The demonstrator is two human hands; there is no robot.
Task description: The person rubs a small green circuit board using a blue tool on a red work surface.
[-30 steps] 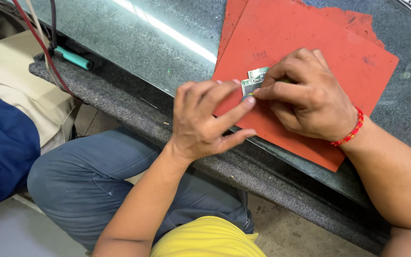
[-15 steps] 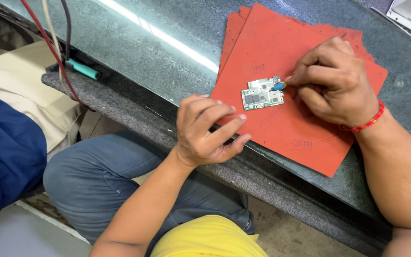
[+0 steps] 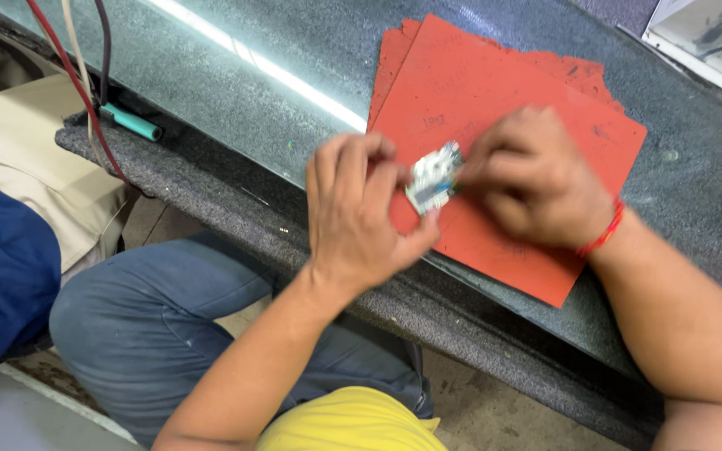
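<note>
I observe both hands meeting at the centre of the frame over a small circuit board [image 3: 434,177]. The left hand [image 3: 361,209] comes up from the lower middle, its fingers [image 3: 382,179] curled and pinching the board's left edge, thumb underneath. The right hand [image 3: 532,179] enters from the lower right and is blurred; its fingers are bunched close against the board's right side, but I cannot tell whether they grip the board or something else against it. A red thread band [image 3: 603,235] circles the right wrist.

The board is pale with small components, tilted, and held just above the left edge of the red sheets [image 3: 495,92], which lie stacked and slightly fanned on the dark speckled counter [image 3: 236,75]. The sheets occupy the upper centre to right of the frame. A bright streak of light reflects off the counter, running from the top left toward the sheets.

At the upper left, a teal-handled tool [image 3: 131,122] rests on the grey padded edge [image 3: 185,179] of the counter, beside red, white and black cables [image 3: 81,75]. Below, I note blue jeans [image 3: 152,326] and a yellow garment [image 3: 348,422].
</note>
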